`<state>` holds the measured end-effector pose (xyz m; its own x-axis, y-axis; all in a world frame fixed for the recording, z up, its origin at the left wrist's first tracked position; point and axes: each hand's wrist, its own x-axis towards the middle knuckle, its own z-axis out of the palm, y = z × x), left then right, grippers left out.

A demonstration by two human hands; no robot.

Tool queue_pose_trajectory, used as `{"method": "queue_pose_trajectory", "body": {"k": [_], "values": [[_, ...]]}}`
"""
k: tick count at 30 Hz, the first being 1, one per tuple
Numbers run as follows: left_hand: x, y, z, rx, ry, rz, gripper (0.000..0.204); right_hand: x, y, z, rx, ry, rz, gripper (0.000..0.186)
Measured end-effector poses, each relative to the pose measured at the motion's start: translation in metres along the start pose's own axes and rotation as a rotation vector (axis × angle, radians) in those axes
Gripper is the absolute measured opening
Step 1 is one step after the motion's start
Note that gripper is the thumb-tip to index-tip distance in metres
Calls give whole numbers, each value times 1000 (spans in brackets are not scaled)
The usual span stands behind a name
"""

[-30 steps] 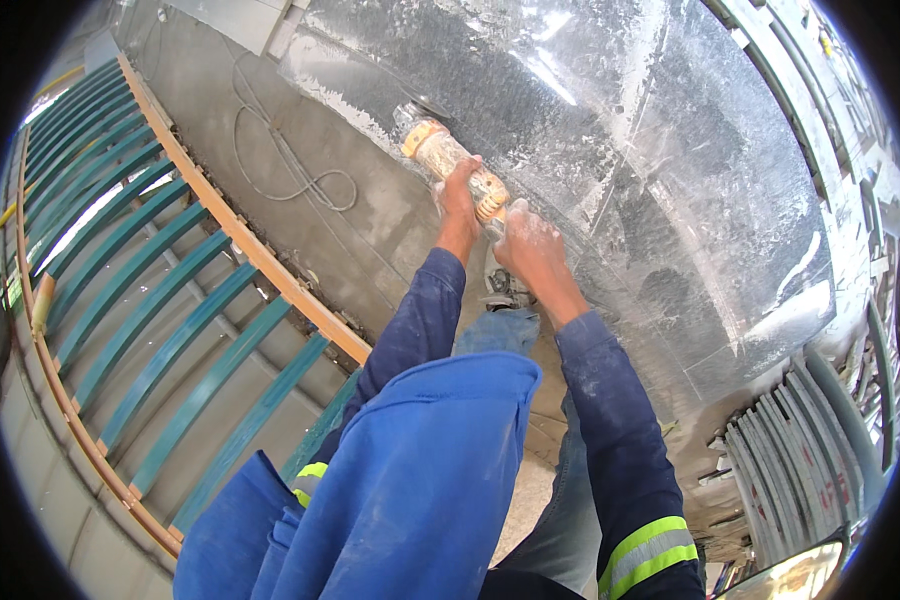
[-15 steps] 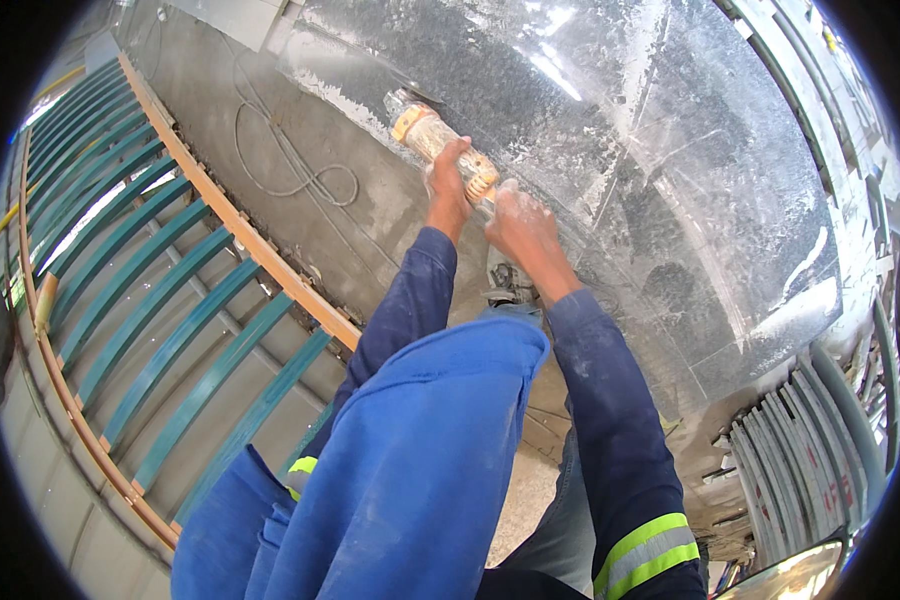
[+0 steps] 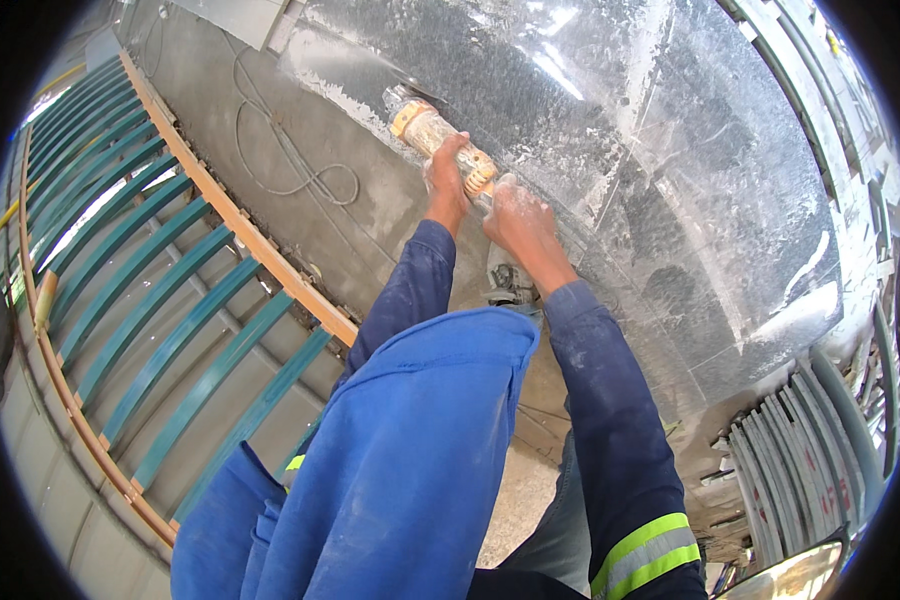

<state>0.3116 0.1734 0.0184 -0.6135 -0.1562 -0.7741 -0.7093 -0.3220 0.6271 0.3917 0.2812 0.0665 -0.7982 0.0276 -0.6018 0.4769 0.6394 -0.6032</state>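
An orange, dust-coated angle grinder (image 3: 428,131) is held in both my hands over the dark stone slab (image 3: 690,190). My left hand (image 3: 447,180) wraps round the grinder's body from the left. Closed round its rear end is my right hand (image 3: 523,217). The grinder's disc (image 3: 422,93) meets the slab near its left edge, and a streak of pale dust sprays from it toward the upper left. White dust smears much of the slab's surface.
A rack with teal bars (image 3: 185,340) and orange rails runs along my left. A grey cable (image 3: 295,165) lies looped on the concrete floor. Stacked grey stone strips (image 3: 785,465) stand at the lower right. Another grinder-like tool (image 3: 510,285) is partly visible below my hands.
The grinder and both hands have shifted very slightly up and left along the slab. The dust spray at the disc is more distinct now.
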Motion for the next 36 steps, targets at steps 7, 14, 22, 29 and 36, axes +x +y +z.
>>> {"method": "queue_pose_trajectory", "body": {"k": [7,14,22,29,36], "values": [[-25,-11,2,12,9,-29,27,-24,8,-9,-21,-13,0,27],[-35,-23,2,2,11,-20,26,-34,17,-6,-16,-28,18,26],[7,10,-2,48,15,-14,26,8,-3,9,7,73,-53,25],[9,15,5,17,7,-17,26,14,-2,11,-12,90,-52,27],[-33,-19,2,-22,29,-42,25,-33,13,-2,-8,-3,38,26]]}}
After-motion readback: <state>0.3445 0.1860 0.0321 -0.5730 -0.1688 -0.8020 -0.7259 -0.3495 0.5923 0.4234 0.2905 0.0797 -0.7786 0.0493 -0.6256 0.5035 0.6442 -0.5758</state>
